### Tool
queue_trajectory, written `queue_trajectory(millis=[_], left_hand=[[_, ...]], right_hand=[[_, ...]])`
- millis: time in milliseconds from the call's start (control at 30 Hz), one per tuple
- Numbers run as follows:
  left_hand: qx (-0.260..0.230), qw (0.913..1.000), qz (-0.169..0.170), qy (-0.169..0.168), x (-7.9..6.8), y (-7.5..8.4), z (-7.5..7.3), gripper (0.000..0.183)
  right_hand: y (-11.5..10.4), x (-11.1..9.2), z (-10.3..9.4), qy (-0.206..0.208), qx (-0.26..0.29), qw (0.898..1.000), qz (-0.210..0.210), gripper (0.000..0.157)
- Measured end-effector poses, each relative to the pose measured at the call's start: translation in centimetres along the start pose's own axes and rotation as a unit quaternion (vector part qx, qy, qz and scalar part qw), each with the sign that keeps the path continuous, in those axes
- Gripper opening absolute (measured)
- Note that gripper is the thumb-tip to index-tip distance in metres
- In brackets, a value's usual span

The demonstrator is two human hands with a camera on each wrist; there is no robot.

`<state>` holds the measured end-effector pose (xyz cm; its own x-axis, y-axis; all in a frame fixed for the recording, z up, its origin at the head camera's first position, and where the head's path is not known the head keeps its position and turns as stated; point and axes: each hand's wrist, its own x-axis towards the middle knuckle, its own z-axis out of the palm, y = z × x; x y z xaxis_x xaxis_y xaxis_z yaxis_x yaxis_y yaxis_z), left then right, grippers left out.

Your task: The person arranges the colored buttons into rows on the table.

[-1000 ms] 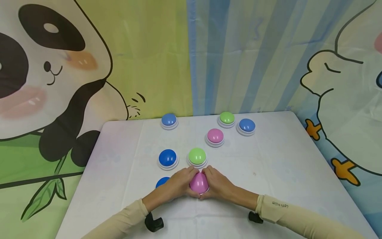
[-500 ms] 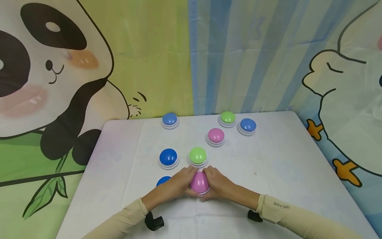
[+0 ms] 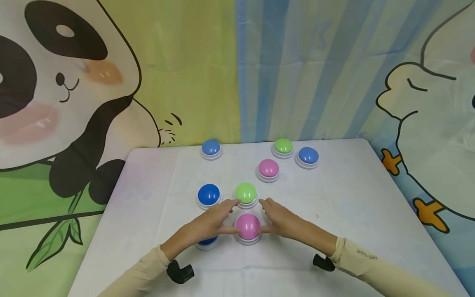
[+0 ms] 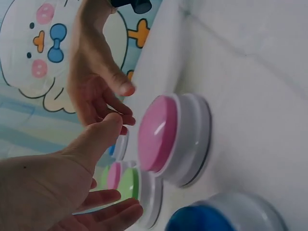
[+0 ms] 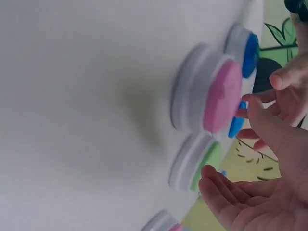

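- a pink button (image 3: pixel 248 227) rests on a white worktop (image 3: pixel 345 198) between a person's left hand (image 3: pixel 209 222) and right hand (image 3: pixel 285 222), with a green button (image 3: pixel 245 193) just beyond it.
- the fingers of both hands are unclenched and grasp nothing, the thumbs flanking the pink dome; in the left wrist view we see a gap by the left thumb, but whether the right thumb touches we cannot say for sure.
- handling of the pink button is, in our judgement, at or near its end: its base sits on the worktop and neither hand bears its weight.
- to the left stand a blue button (image 3: pixel 209 194), level with the green one, and a nearer blue button (image 3: pixel 208 242), partly hidden by the left hand; the four make a rough two-by-two block that looks orderly to us.
- a far pink button (image 3: pixel 269 168), a far green button (image 3: pixel 283 145) and two far blue buttons (image 3: pixel 308 155) lie looser towards the back, well apart from the hands; whether any is left to handle, we cannot tell.
- the pink dome points straight up; its outline is round, so we find no long axis across it, only an upright centre line.
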<state>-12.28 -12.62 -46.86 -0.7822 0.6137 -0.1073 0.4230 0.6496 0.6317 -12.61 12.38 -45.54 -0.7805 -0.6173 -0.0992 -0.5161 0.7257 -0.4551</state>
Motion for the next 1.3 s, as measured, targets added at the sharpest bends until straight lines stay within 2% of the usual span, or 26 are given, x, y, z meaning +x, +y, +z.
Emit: queue_trajectory(millis=[100,233,367,500,667,833,933,1000,1133,1300], left_hand=[[-0.005,0.9997,-0.009,0.022,0.1,0.1,-1.3,0.083],[0.004,0.9983,-0.018,0.055,0.7,0.1,-3.0,0.078],[0.035,0.9944,-0.003,0.099,1.9,-0.4,-4.6,0.072],[0.063,0.9879,-0.011,0.142,3.6,-1.7,-6.0,0.068],[0.068,0.9823,-0.066,0.162,5.6,-3.8,-7.8,0.066],[0.085,0.9741,-0.118,0.174,7.5,-6.9,-10.3,0.067],[0.068,0.9669,-0.165,0.182,8.3,-9.2,-11.3,0.068],[0.047,0.9626,-0.194,0.183,8.8,-10.6,-11.6,0.069],[0.012,0.9605,-0.22,0.17,9.8,-12.8,-11.4,0.072],[-0.013,0.9587,-0.218,0.182,11.0,-14.3,-11.2,0.075]], right_hand=[[-0.1,0.5,-1.5,0.038,0.021,0.999,-0.001,0.075],[0.0,2.0,-2.6,0.074,0.03,0.997,-0.002,0.07],[-0.2,4.4,-3.2,0.092,0.037,0.995,-0.004,0.067],[-0.4,7.5,-3.8,0.094,0.047,0.994,0.011,0.064],[-0.4,12.4,-4.2,0.083,0.021,0.996,0.027,0.065],[-0.3,19.1,-4.2,0.06,-0.023,0.996,0.054,0.068],[-0.5,23.1,-3.6,0.047,-0.011,0.995,0.086,0.065],[-0.5,25.0,-3.0,0.038,0.002,0.993,0.112,0.061],[-0.5,26.7,-2.1,0.033,0.01,0.986,0.163,0.058],[0.0,27.0,-1.9,0.054,0.026,0.985,0.162,0.057]])
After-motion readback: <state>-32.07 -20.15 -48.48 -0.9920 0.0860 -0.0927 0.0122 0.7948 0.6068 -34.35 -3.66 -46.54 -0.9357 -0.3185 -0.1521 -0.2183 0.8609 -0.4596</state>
